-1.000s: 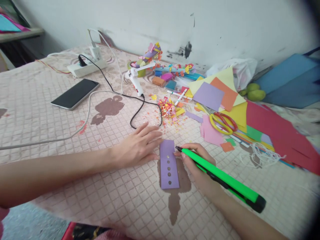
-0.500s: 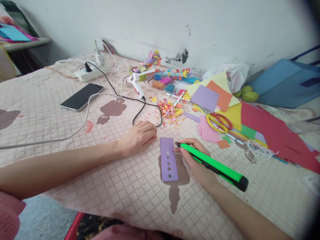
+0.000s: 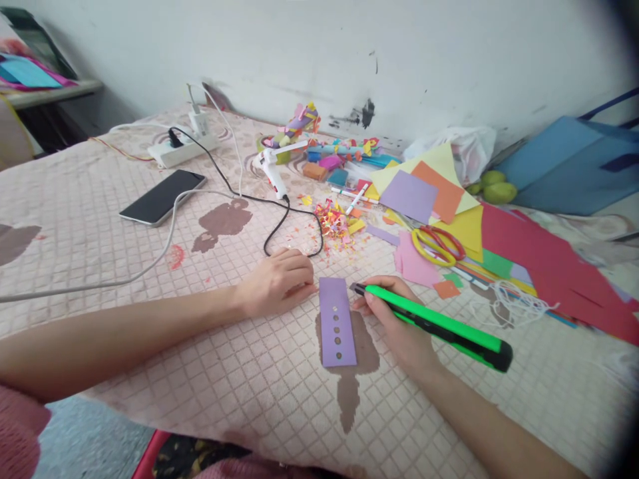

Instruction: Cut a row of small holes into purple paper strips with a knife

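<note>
A purple paper strip (image 3: 333, 294) lies flat on the patterned tablecloth, with several small round holes in a row down its length. My right hand (image 3: 399, 326) grips a green and black utility knife (image 3: 439, 318) just right of the strip. The knife's tip points left, close to the strip's right edge, and its black butt end sticks out to the right. On the other side, my left hand (image 3: 279, 283) rests on the cloth with its fingers curled together. Its fingertips are near the strip's left edge; nothing shows in them.
Paper scraps (image 3: 333, 219) lie beyond the strip, near a white glue gun (image 3: 272, 171) and its black cord. Yellow-handled scissors (image 3: 432, 246) and coloured paper sheets (image 3: 549, 259) spread to the right. A phone (image 3: 162, 196) and power strip (image 3: 182, 152) are at the left.
The knife's tip has moved off the strip's upper right edge, slightly right, and its butt end has swung right and up. My left hand has shifted slightly down.
</note>
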A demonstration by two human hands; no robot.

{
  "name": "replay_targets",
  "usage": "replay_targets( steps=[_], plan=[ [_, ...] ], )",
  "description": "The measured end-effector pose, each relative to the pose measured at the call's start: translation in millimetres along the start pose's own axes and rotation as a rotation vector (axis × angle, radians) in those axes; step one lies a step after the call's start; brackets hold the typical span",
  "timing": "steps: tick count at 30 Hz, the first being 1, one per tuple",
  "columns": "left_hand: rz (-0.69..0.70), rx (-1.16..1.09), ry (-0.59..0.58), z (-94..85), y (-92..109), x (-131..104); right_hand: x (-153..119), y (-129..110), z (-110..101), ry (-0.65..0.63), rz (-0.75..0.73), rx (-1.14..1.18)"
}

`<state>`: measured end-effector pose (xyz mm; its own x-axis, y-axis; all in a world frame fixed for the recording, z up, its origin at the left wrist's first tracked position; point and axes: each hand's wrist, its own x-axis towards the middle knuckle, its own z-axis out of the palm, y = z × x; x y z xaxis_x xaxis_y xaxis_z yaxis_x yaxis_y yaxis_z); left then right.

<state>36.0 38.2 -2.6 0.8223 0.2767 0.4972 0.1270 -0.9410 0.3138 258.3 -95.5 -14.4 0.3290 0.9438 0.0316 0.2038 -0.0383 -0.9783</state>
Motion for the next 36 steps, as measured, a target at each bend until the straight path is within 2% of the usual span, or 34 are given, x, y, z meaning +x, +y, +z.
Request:
replay_targets(
  steps=[3, 6, 9, 11, 16, 22, 26, 32, 36],
  plan=[
    [0.068, -0.033, -0.002, -2.3, 5, -2, 1, 1, -1, -0.003, 0.002, 0.025],
    [0.199, -0.094, -0.044, -2.7, 19, -5, 1, 1, -3, -0.012, 0.003, 0.009],
    [0.345, -0.174, -0.112, 1.6, 35, -10, 1, 1, -6, -0.027, -0.005, -0.03],
    [0.426, -0.194, -0.205, 5.8, 41, -14, 1, 2, -8, -0.034, -0.015, -0.04],
    [0.469, -0.162, -0.388, 10.2, 43, -21, 0, 4, -10, -0.059, -0.012, -0.045],
    [0.487, -0.207, -0.407, 7.0, 43, -21, -1, 2, -10, -0.052, -0.03, -0.07],
    [0.423, -0.23, -0.317, 4.2, 40, -19, -1, 5, -10, -0.028, -0.023, -0.011],
    [0.127, -0.065, -0.108, 2.3, 25, -15, 1, 11, -11, 0.039, -0.007, 0.089],
    [0.017, -0.019, -0.07, 3.9, 21, -17, 2, 11, -11, 0.045, -0.005, 0.12]
  ],
)
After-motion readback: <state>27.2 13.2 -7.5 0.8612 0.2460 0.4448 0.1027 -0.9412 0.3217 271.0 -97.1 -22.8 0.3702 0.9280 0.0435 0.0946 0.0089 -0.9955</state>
